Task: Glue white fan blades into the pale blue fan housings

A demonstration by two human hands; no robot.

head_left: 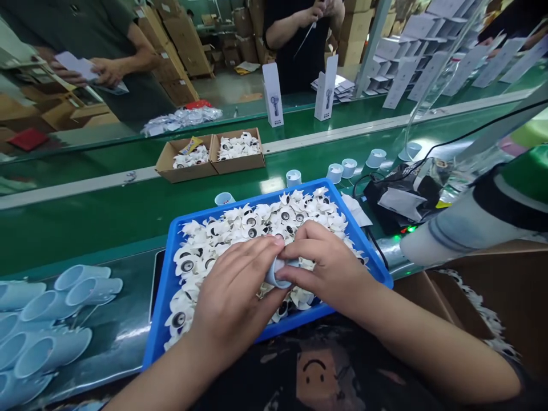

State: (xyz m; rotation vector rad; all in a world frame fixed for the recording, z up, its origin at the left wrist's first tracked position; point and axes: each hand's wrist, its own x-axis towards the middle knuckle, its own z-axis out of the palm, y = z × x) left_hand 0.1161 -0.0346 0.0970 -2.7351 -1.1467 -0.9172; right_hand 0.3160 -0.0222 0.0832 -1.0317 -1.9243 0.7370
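Observation:
Over the blue tray (159,319), both hands meet around a light-blue plastic cylinder (274,275), its open end facing right. My left hand (237,279) is wrapped round its outside. The fingers of my right hand (327,265) are closed at the cylinder's mouth, with the fingertips partly inside it; what they pinch there is hidden. White fan impellers (252,221) with dark round hubs fill the tray under my hands.
Several light-blue housings (51,351) lie at the left. Small blue cylinders (293,178) stand on the green conveyor (107,214). Two cardboard boxes (237,165) hold more impellers. A white tube-shaped device (454,228) juts in from the right. Co-workers stand across the line near printed boxes (273,97).

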